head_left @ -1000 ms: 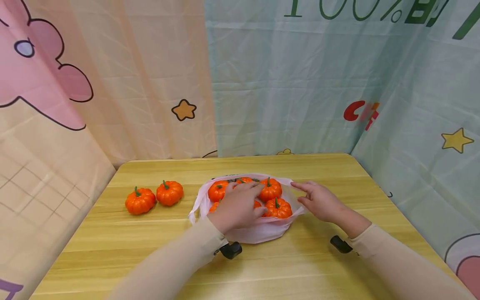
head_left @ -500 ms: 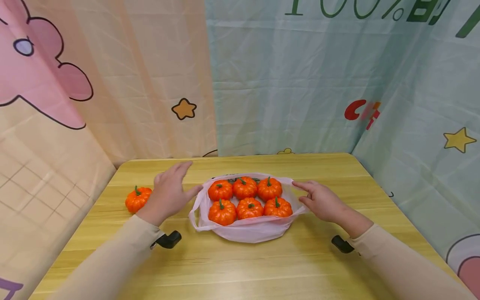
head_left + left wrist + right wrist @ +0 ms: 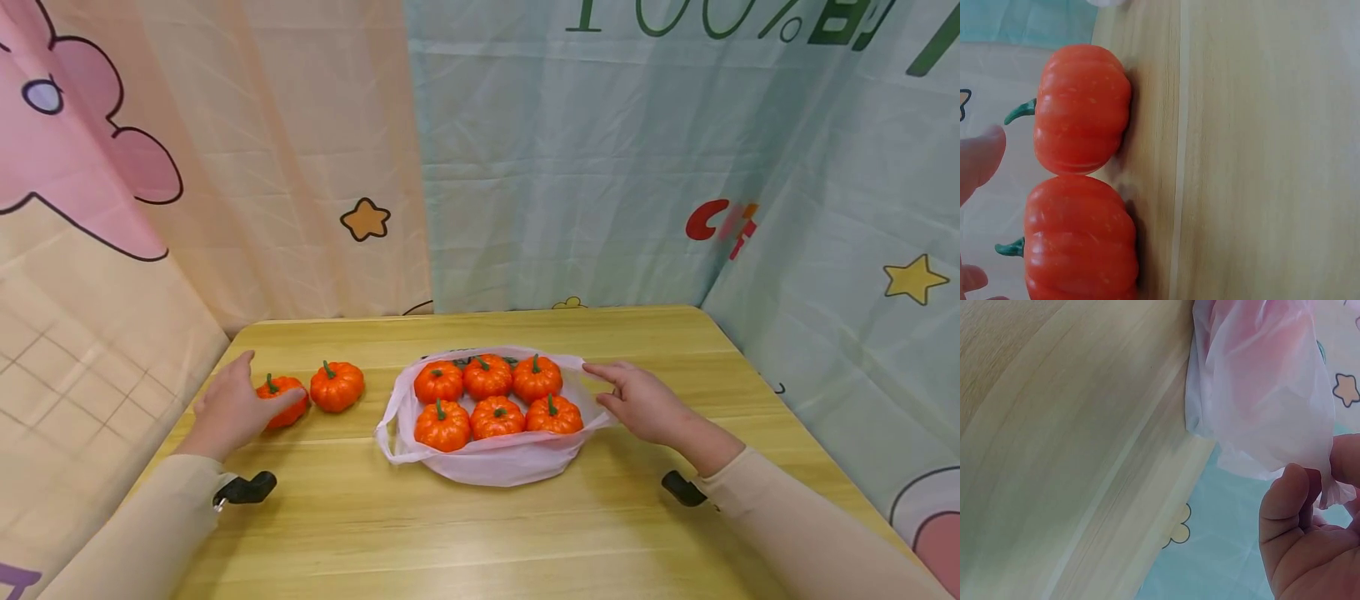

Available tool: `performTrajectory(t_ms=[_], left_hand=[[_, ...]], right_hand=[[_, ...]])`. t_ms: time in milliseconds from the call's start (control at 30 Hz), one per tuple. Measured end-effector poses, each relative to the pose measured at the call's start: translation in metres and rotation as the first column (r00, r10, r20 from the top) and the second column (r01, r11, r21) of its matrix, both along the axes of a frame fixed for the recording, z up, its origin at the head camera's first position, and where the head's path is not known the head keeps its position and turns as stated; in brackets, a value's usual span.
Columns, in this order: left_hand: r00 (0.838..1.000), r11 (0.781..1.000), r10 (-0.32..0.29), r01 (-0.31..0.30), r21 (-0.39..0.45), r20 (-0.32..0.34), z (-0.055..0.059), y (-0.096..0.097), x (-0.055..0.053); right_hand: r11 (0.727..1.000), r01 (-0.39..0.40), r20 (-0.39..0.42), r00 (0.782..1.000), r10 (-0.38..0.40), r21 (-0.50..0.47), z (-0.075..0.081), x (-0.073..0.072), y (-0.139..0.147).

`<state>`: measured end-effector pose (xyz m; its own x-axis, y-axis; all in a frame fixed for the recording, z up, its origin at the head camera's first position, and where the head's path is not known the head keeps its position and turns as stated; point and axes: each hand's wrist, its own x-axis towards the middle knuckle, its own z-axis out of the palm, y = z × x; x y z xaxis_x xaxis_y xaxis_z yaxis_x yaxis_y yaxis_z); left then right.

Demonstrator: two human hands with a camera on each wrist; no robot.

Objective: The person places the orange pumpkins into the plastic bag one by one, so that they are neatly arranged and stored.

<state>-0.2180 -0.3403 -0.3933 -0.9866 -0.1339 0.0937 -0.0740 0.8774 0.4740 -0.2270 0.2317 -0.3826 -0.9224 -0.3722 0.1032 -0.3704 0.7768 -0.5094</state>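
Note:
Two small orange pumpkins with green stems stand side by side on the left of the table. My left hand (image 3: pixel 234 408) is at the left pumpkin (image 3: pixel 288 408), fingers spread, the thumb overlapping its front in the head view. The right pumpkin (image 3: pixel 337 386) is just beyond. In the left wrist view the thumb (image 3: pixel 982 159) shows beside the stems, with fingertips at the lower left. A pale pink plastic bag (image 3: pixel 517 467) lies wide-mouthed in the middle, with several pumpkins (image 3: pixel 498 417) in two rows inside. My right hand (image 3: pixel 645 404) pinches the bag's right edge (image 3: pixel 1329 487) between thumb and fingers.
The wooden table (image 3: pixel 480 542) is bounded at the back and sides by printed fabric curtains (image 3: pixel 600 167). A loop handle (image 3: pixel 386 433) of the bag droops at its left side. Black wrist cameras (image 3: pixel 251 487) sit under both cuffs.
My left hand has moved left from over the bag, past the right pumpkin, to the left one. The pumpkins inside the bag are now uncovered. My right hand stays on the bag's edge.

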Motion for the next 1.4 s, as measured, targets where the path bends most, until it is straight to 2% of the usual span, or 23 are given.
performTrajectory(t_ms=[167, 333, 500, 800, 1400], left_hand=[[0.989, 0.994, -0.085, 0.076, 0.075, 0.121, -0.005, -0.014, -0.002], [0.976, 0.989, -0.127, 0.111, 0.093, 0.179, -0.014, -0.022, -0.005], [0.974, 0.991, -0.126, 0.115, 0.068, 0.19, -0.019, -0.026, -0.005], [0.974, 0.992, -0.126, 0.117, 0.056, 0.191, -0.016, -0.026, -0.003], [0.973, 0.992, -0.121, 0.111, 0.063, 0.199, -0.016, -0.021, -0.004]], right_hand=[[1.0, 0.008, 0.016, 1.0, -0.008, 0.003, -0.001, 0.0, 0.0], [1.0, 0.011, 0.02, 1.0, -0.011, 0.004, -0.003, 0.0, 0.0], [1.0, 0.02, 0.031, 0.999, -0.02, 0.007, -0.003, 0.0, -0.001], [1.0, 0.006, -0.005, 1.0, -0.006, 0.012, -0.004, 0.0, -0.003], [1.0, 0.018, 0.019, 1.0, -0.018, 0.012, -0.003, 0.001, -0.003]])
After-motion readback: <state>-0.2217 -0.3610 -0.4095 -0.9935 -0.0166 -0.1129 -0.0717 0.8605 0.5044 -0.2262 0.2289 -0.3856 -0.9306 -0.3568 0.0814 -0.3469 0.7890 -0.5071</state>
